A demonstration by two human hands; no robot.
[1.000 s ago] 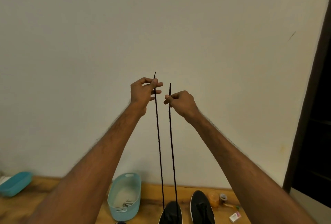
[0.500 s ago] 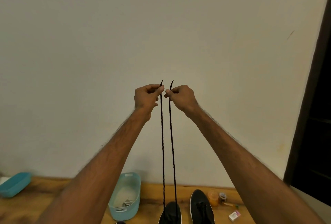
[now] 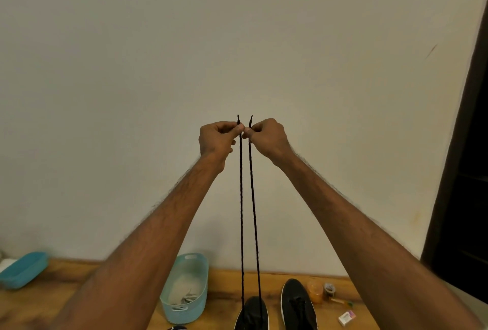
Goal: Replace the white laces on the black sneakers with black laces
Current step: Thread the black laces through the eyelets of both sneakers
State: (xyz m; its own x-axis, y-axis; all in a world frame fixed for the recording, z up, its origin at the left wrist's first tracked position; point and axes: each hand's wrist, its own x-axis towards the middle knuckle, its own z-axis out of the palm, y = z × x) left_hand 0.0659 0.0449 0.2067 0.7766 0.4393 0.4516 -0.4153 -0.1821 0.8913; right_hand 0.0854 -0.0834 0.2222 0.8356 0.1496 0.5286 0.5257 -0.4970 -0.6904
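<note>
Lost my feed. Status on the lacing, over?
Left hand and right hand each pinch one end of the lace, raised level. Strands run taut to the nearer sneaker. Nothing in the way.

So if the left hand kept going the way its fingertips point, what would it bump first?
Probably the right hand. The left hand pinches one end of the black lace, aimed sideways at the right hand. They look nearly touching, though depth is unclear.
</note>
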